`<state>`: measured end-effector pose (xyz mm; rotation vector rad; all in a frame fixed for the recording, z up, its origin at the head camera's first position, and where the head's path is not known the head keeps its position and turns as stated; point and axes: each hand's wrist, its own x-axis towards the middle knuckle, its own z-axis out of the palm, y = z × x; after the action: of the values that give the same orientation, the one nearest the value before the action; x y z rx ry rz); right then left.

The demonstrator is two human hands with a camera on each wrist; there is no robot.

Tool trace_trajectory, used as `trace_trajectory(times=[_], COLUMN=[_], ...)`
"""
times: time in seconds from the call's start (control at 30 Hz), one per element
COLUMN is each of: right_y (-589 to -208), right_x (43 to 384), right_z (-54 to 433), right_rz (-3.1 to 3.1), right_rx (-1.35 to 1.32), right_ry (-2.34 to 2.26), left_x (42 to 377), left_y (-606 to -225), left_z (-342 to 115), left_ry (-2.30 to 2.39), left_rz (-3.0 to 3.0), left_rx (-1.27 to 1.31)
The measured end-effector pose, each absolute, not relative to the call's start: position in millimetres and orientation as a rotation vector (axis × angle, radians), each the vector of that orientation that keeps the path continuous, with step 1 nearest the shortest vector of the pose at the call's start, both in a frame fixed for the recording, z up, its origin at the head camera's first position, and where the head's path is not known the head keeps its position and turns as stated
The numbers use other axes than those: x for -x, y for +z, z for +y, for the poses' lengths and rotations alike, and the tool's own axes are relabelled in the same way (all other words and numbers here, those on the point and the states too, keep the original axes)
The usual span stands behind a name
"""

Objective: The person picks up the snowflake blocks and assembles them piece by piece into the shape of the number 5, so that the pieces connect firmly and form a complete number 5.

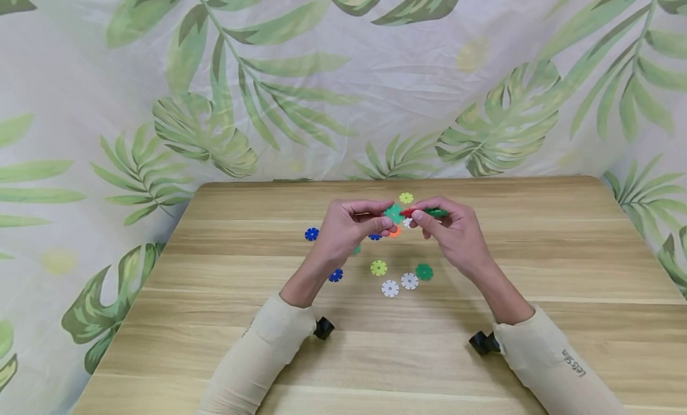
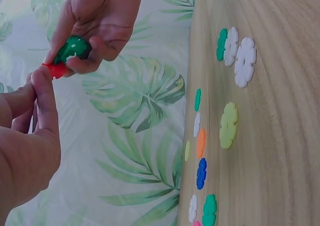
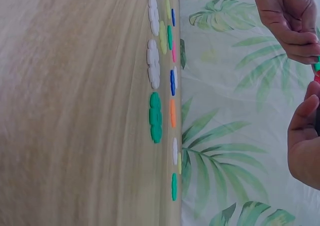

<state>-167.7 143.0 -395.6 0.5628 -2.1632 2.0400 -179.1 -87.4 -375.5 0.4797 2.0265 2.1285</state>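
Observation:
Above the table, my left hand (image 1: 343,230) pinches a light green notched disc (image 1: 394,213) between thumb and fingers. My right hand (image 1: 456,233) grips a red notched disc (image 1: 407,213) together with a dark green one (image 1: 439,213). The red disc stands edge-on against the light green disc's rim, where the two meet. In the left wrist view, the dark green piece (image 2: 74,46) sits between the right fingers, and the red disc (image 2: 56,70) reaches the left fingertips. The right wrist view catches the hands only at its edge, with the pieces mostly cut off.
Loose notched discs lie scattered on the wooden table (image 1: 214,343) below the hands: white (image 1: 390,288), green (image 1: 424,272), yellow-green (image 1: 378,268), blue (image 1: 311,234) and orange (image 1: 395,231). A leaf-patterned cloth (image 1: 300,105) hangs behind the table's far edge.

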Motion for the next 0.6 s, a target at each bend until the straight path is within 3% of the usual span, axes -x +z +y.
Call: trace_trajectory(times=[0.6], right_y=[-392.7], right_x=[168.0], right_z=[147.8], right_rz=[-2.224], right_rx=[-0.573], right_ry=[2.002], left_x=[179.9], left_y=[-377.9], left_z=[-84.7], left_ry=[2.079], left_rz=[2.061], left_rx=[-0.566])
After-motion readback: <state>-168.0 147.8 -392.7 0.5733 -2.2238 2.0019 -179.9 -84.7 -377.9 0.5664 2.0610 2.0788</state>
